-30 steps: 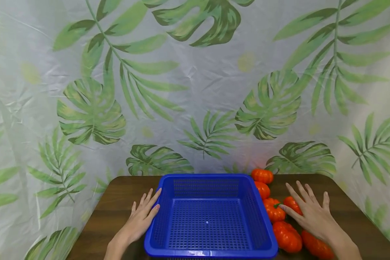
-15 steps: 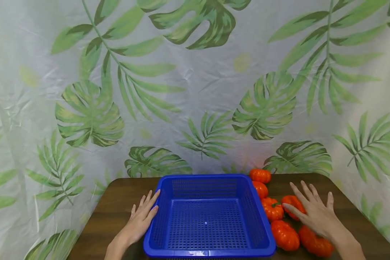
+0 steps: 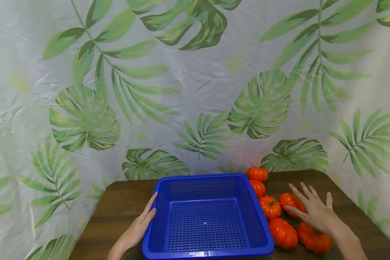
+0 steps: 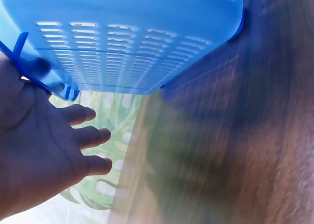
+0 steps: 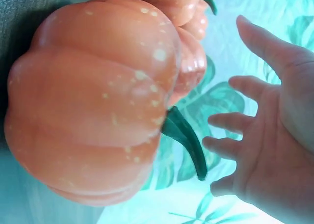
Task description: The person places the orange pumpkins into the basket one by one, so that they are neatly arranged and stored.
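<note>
The table (image 3: 130, 196) is viewed forward and down from the head; the basket (image 3: 204, 233) is shared by the left wrist's close-up, the pumpkins (image 3: 283, 233) by the right's.

Streaky blur over the left-wrist view's tabletop (image 4: 230, 155)

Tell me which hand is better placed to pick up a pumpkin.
Likely the right hand: it is spread open near the pumpkins, while the left hand is across the basket from them.
</note>
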Available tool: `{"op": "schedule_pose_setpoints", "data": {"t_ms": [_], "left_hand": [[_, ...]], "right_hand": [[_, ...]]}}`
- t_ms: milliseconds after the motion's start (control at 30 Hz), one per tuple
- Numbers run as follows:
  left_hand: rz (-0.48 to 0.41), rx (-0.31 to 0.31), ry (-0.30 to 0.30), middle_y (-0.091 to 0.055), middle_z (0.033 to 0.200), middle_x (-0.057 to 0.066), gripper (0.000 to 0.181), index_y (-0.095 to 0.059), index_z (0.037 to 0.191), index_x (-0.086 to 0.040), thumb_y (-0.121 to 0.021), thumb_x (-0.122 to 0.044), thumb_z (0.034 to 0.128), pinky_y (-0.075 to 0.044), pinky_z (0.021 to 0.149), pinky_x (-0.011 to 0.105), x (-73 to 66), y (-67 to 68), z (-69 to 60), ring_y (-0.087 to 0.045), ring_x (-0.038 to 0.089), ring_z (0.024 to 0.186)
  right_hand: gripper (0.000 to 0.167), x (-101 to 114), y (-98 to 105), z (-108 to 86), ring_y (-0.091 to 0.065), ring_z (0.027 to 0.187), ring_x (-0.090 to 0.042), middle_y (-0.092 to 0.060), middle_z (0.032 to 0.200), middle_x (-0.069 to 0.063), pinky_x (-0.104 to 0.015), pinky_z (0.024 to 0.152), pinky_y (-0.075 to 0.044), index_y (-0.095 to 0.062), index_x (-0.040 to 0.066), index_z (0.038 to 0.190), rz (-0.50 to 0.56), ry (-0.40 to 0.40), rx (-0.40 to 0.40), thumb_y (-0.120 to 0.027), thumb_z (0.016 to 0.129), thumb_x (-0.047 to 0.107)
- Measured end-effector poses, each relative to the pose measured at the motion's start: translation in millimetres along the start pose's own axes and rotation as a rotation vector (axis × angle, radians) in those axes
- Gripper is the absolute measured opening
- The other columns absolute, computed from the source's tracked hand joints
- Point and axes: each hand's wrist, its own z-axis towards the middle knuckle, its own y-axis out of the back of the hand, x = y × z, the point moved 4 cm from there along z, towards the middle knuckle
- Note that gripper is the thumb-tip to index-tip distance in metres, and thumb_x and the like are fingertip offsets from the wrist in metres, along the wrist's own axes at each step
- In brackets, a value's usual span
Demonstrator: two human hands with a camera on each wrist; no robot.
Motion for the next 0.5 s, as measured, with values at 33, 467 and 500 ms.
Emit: {"op": "schedule_pose_setpoints", "data": {"t_ms": [33, 467, 500], "left_hand": [[-0.029, 0.021, -0.012, -0.016, 0.174, 0.013, 0.058, -0.009, 0.168, -0.031, -0.031, -0.038, 0.1147, -0.046, 0.105, 0.027, 0.7, -0.4, 0.4, -0.036, 0.04, 0.15], [-0.372, 0.267, -0.142, 0.014, 0.173, 0.02, 0.06, 0.021, 0.164, -0.029, -0.016, -0.032, 0.116, -0.045, 0.106, 0.022, 11.3, -4.9, 5.1, -0.04, 0.01, 0.142], [-0.373, 0.264, -0.138, 0.015, 0.173, 0.019, 0.06, 0.02, 0.164, -0.029, -0.016, -0.032, 0.116, -0.044, 0.107, 0.021, 11.5, -5.2, 5.4, -0.037, 0.01, 0.144]], "right_hand": [[0.085, -0.3, -0.7, 1.0, -0.018, 0.144, -0.067, -0.02, 0.161, -0.042, -0.086, 0.106, 0.016, -0.018, 0.019, 0.167, 0.001, 0.004, 0.002, -0.06, 0.101, 0.052], [0.075, 2.0, -16.8, 6.1, -0.03, 0.138, -0.068, -0.03, 0.157, -0.043, -0.084, 0.106, -0.013, -0.038, 0.014, 0.16, -0.028, 0.059, -0.002, -0.07, 0.097, 0.04], [0.074, 2.1, -17.9, 6.9, -0.033, 0.136, -0.068, -0.032, 0.155, -0.043, -0.083, 0.106, -0.017, -0.039, 0.013, 0.159, -0.05, 0.067, -0.006, -0.071, 0.097, 0.039]]}}
